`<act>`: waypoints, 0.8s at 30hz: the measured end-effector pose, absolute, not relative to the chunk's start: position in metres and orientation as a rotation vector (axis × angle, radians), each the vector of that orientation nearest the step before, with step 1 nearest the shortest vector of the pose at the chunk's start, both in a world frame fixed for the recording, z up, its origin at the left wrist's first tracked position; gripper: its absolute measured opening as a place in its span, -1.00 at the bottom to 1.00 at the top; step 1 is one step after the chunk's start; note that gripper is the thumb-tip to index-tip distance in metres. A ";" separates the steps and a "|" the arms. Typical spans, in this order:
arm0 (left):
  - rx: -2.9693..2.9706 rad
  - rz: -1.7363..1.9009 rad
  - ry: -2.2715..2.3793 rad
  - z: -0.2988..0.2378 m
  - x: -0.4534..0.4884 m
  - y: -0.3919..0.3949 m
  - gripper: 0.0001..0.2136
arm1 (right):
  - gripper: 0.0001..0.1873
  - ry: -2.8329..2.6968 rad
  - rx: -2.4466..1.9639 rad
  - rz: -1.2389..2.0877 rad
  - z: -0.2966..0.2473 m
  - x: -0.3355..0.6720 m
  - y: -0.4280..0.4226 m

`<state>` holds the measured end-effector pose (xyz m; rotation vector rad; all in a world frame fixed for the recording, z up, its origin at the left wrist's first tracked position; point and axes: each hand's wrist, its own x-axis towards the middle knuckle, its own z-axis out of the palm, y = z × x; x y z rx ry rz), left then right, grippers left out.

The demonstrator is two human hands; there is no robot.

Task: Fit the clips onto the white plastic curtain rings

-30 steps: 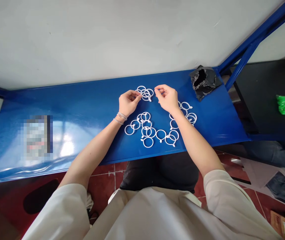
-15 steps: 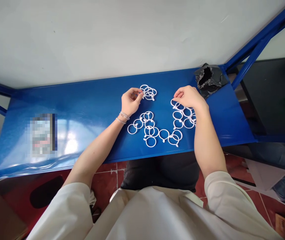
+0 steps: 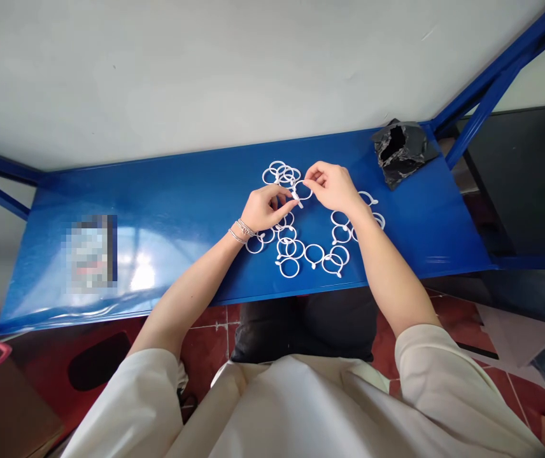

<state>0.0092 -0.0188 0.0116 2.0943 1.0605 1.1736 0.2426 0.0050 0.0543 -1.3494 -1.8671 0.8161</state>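
Between my two hands is a white curtain ring (image 3: pixel 304 198) with a small tab, held just above the blue surface. My right hand (image 3: pixel 334 184) pinches its upper rim between thumb and fingertips. At the tab end, my left hand (image 3: pixel 270 207) is closed in a pinch, thumb and fingers on the ring's lower left. Just beyond lies a small pile of overlapping curtain rings (image 3: pixel 277 166). Several more loose rings (image 3: pixel 314 256) lie nearer my body, some partly hidden under my left hand and right forearm.
A blue metal shelf (image 3: pixel 196 184) bears everything, with a pale wall behind it. At its back right sits a torn black plastic bag (image 3: pixel 399 152). A blurred-out flat item (image 3: pixel 92 254) lies on the left. Blue frame bars (image 3: pixel 485 117) slant up at the right.
My right hand has moved left from the right-hand rings, bringing one ring to my left hand. My left hand has come slightly right and nearer, away from the far pile.
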 end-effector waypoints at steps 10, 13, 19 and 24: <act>1.988 1.134 1.073 0.013 0.008 -0.015 -0.57 | -0.80 -1.846 -1.275 0.862 0.050 0.237 0.004; 1.974 1.122 1.047 0.014 0.007 -0.016 -0.65 | -0.80 -1.852 -1.264 0.831 0.050 0.236 0.004; 1.923 1.101 1.029 0.013 0.005 -0.016 -0.81 | -0.74 -1.804 -1.253 0.819 0.050 0.235 0.003; 1.898 1.113 1.042 0.013 0.005 -0.015 -0.82 | -0.72 -1.773 -1.258 0.804 0.049 0.235 0.005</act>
